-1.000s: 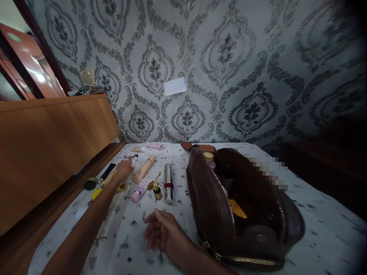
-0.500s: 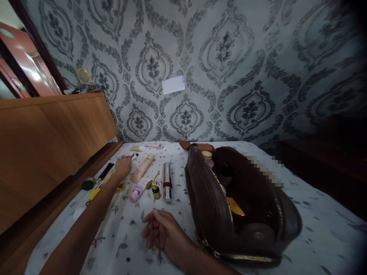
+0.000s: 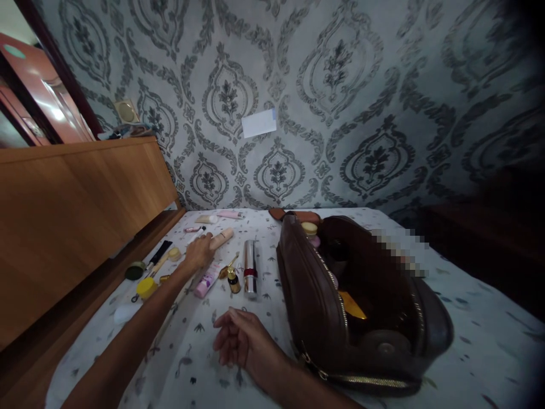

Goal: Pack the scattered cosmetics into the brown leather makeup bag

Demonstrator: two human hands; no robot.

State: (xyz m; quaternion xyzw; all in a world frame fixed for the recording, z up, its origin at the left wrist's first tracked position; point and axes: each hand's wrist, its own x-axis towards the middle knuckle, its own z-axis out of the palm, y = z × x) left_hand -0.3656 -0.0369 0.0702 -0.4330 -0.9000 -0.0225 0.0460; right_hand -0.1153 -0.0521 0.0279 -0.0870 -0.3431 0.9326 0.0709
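Note:
My left hand (image 3: 200,253) is closed over the lower part of a peach squeeze tube (image 3: 222,237), back of the hand up, so its fingertips are partly hidden. Just below that hand lies a pink and white tube (image 3: 207,282). My right hand (image 3: 238,338) rests palm up near the front, fingers loosely curled and apart, holding nothing. Beyond it stand a small dark bottle with a gold cap (image 3: 233,280) and a silver cylinder with a red band (image 3: 250,270). A gold applicator (image 3: 230,267) lies beside the bottle.
An open brown leather bag (image 3: 306,295) stands on the right with several items inside. Left of my arm lie a yellow-lidded jar (image 3: 146,288), a dark green round item (image 3: 135,270) and a black tube (image 3: 160,253). A wooden board (image 3: 85,199) borders the left side.
My left hand has moved right and slightly nearer, from beside the small items onto the peach tube. A small beige jar and the yellow-lidded jar are uncovered. My right hand stays put.

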